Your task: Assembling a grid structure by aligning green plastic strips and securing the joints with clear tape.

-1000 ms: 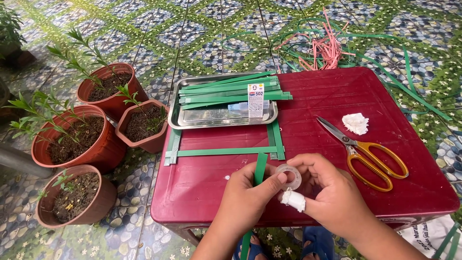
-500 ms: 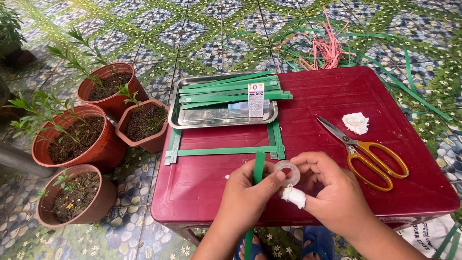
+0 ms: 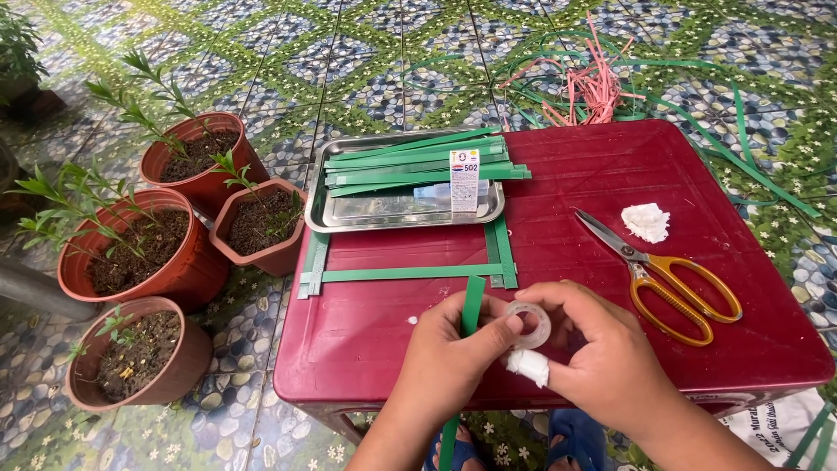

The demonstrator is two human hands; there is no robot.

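Left hand: at 6 o'clock on the surface, fingers curled, thumb pressed on the rim of a small clear roll of adhesive tape; also pinching a long narrow green plastic strip that runs from under the palm toward 12 o'clock.
Right hand: just at 3 o'clock of the left one, fingers closed around the far side of the tape roll; one fingertip wrapped in white cloth.
Tape roll: held between both hands, lifted just above the dark red square plastic surface, near its 6 o'clock edge.
Green frame: flat strips crossed into a rectangle, lying at 12 o'clock of the hands.
Shallow rectangular steel tray: at 11 o'clock, with a bundle of green strips across its top edge and a small glue bottle with a white label inside.
Orange-handled scissors: at 2 o'clock, blades slightly parted, lying flat.
Crumpled white wad: just beyond the scissor blades.
Terracotta-coloured plant pots: four, on the tiled floor at 9 o'clock.
Pink and green loose strips: on the floor at 1 o'clock.
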